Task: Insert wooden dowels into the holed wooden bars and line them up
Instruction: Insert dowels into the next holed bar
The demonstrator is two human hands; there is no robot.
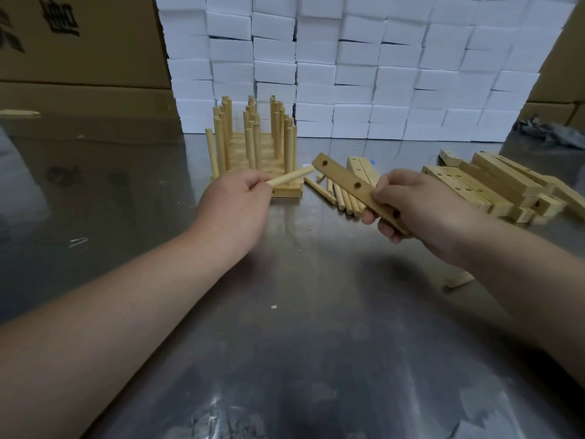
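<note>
left grip (pixel 234 201): pinches dowel (pixel 289 178) | right grip (pixel 421 207): holds holed bar (pixel 345 179)

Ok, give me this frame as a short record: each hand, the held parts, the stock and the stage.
right hand: grips a holed bar, tilted, three holes visible, all empty
left hand: pinches one dowel, tip beside that bar's far end
finished bars: lined up behind the left hand, dowels upright
loose dowels: lying on the table
bar pile: at the right
stage: dowel not yet inserted
</note>
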